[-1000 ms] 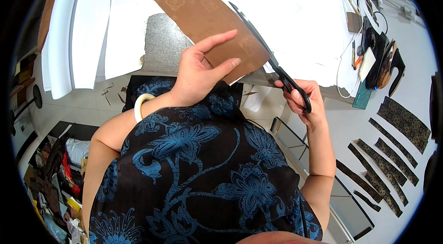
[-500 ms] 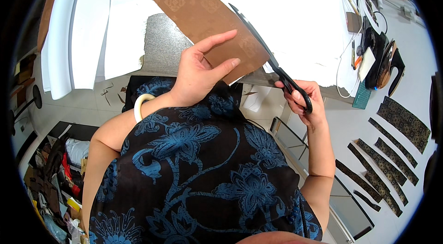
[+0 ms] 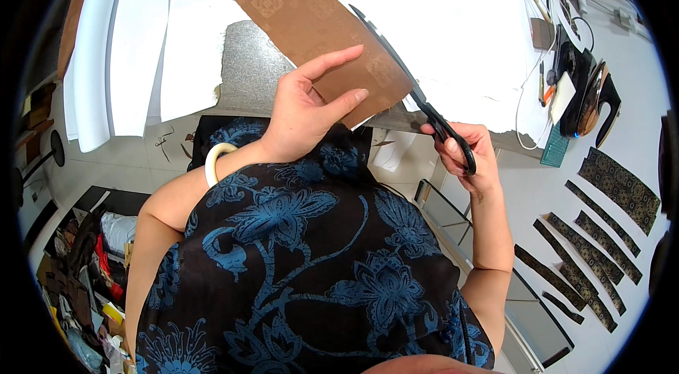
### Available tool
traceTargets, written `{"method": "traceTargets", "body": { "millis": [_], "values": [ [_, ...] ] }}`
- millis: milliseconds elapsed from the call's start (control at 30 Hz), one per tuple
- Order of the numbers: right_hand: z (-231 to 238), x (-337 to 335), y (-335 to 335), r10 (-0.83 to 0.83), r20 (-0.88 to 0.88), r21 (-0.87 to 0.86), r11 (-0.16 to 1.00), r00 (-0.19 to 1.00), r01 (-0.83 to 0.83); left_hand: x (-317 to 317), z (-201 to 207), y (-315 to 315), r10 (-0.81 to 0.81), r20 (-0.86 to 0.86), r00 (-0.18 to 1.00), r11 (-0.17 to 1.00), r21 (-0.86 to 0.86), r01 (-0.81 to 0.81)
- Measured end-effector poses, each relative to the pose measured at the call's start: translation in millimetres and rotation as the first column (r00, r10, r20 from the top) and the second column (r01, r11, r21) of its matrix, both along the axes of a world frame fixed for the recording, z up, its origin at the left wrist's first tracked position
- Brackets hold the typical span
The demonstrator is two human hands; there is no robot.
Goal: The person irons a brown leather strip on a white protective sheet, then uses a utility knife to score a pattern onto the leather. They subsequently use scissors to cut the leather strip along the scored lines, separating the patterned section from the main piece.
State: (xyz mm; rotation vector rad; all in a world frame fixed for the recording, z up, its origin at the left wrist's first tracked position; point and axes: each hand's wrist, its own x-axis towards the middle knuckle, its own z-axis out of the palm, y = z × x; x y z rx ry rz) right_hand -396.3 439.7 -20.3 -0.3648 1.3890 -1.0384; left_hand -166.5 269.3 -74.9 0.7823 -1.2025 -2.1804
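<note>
A long strip of brown patterned fabric (image 3: 311, 13) slants across the table from the upper left to just in front of me. My left hand (image 3: 300, 109) is at its near end, index finger and thumb spread on top; the other fingers are mostly hidden, seemingly under the cloth, so it is held between them. In my right hand (image 3: 467, 155) are black-handled scissors (image 3: 433, 114). Their long blades lie along the right edge of the fabric, pointing up and left, and look nearly closed. A cream bangle (image 3: 214, 162) circles my left wrist.
White paper (image 3: 453, 27) covers much of the table, with curled white sheets (image 3: 134, 56) at the left. Cables, pens and an iron (image 3: 590, 98) lie at the right. Dark patterned fabric strips (image 3: 580, 268) are spread on a white surface. A box of scraps (image 3: 88, 275) stands lower left.
</note>
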Motion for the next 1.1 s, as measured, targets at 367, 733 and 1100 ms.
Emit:
{"method": "traceTargets", "body": {
  "millis": [367, 733, 1100],
  "values": [
    [1, -3, 0, 0.033, -0.037, 0.004, 0.999, 0.999, -0.033, 1, 0, -1, -0.008, 0.024, 1.000, 0.999, -0.035, 0.009],
    [3, -6, 0, 0.061, -0.081, 0.037, 0.998, 0.995, -0.058, 1, -2, 0, -0.002, 0.000, 1.000, 1.000, -0.025, 0.002],
    [6, -13, 8, 0.067, -0.118, -0.016, 0.997, 0.991, -0.069, 4, 9, -33, 0.315, -0.036, 0.948, 0.949, 0.035, -0.314]
  ]
}}
